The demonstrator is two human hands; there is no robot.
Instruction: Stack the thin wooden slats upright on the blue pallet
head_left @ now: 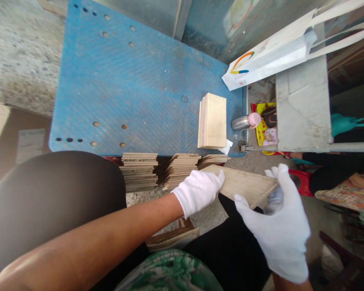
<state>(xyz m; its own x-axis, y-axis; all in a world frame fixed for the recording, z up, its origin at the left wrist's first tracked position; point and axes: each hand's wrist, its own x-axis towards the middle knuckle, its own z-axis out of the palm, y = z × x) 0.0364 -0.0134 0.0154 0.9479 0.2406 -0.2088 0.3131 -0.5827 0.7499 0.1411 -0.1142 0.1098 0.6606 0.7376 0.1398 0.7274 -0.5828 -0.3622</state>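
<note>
Observed: pale flat wooden board (245,184) above the lap, long axis left to right; white-gloved left hand (198,192) has fingers clamped on its left end; white-gloved right hand (279,226) at the right end, fingers spread, unclosed

No legible txt. White bag (269,56): multicolour swoosh logo only, no wording readable. Paper label (30,143) on cardboard box, left: too blurred to read.
</note>
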